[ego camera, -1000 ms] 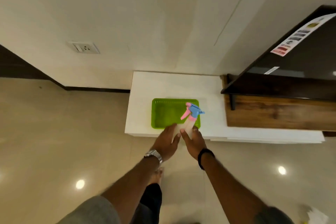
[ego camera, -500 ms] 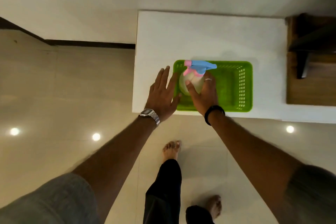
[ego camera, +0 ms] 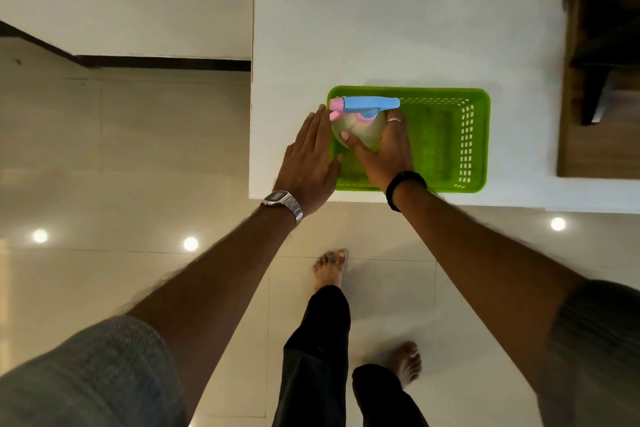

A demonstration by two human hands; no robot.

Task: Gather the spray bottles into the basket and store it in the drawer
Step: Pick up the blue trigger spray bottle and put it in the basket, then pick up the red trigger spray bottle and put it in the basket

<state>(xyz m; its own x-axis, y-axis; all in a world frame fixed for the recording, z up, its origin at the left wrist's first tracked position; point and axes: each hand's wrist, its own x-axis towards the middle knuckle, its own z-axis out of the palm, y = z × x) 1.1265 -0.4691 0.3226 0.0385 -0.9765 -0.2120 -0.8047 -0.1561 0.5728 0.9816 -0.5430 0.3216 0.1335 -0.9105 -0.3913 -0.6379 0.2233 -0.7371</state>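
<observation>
A green slotted plastic basket [ego camera: 464,135] lies on the white low cabinet top [ego camera: 381,38] near its front edge. A clear spray bottle [ego camera: 363,130] with a blue and pink trigger head stands upright in the basket's left end. My right hand [ego camera: 384,149] is wrapped around the bottle's body from the near side. My left hand [ego camera: 308,159] lies flat with fingers spread against the basket's left rim, holding nothing.
A wooden unit with a dark shelf [ego camera: 602,80] stands at the cabinet's right end. Glossy tiled floor [ego camera: 121,166] spreads to the left and in front. My bare feet and dark trouser legs [ego camera: 318,340] are below the cabinet's front edge.
I have come closer and now look straight down. The bottle, first held above the basket's near edge, has come down into the basket's left end. My left hand has moved off the bottle to the rim.
</observation>
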